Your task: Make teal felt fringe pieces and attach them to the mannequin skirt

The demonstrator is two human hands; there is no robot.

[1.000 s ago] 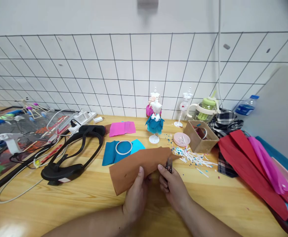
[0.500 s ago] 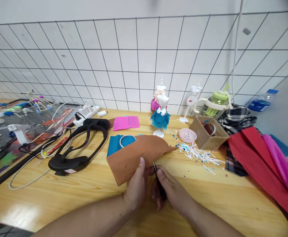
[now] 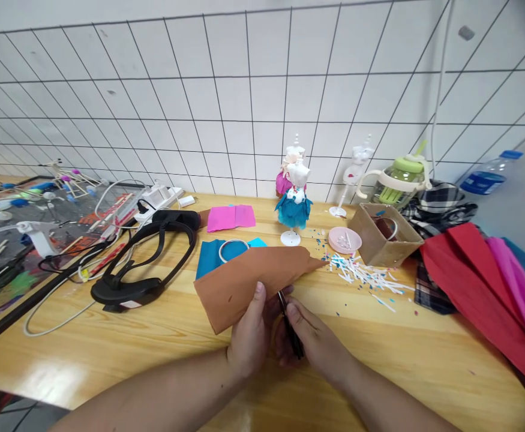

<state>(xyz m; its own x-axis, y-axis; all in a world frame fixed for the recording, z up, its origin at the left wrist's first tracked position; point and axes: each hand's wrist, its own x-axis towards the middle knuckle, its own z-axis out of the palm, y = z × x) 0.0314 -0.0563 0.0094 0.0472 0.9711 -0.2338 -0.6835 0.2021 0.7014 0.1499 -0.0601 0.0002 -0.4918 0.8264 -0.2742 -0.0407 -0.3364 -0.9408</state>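
Observation:
A folded sheet of brown crepe paper point(image 3: 253, 282) is held up over the table, its narrow torn-looking tip pointing right. My left hand point(image 3: 251, 336) pinches its lower edge, thumb on top and fingers beneath. In my right hand point(image 3: 314, 336) are what look like black scissors point(image 3: 293, 333), with their upper end at the paper's lower edge. The fingers hide much of the tool. Behind the brown paper lie folded teal paper point(image 3: 207, 258) and a pale ring point(image 3: 223, 257), both partly covered.
A small dress form in a teal paper skirt point(image 3: 293, 213) stands behind the paper. To the right are a pink dish point(image 3: 345, 241), white paper strips point(image 3: 365, 276), a cardboard box point(image 3: 383, 252) and red paper point(image 3: 473, 276). A black headset point(image 3: 131, 294) and cables lie left.
The upper end of the scissors has moved in under the brown paper's lower edge. The camera view has shifted slightly; both hands keep their holds.

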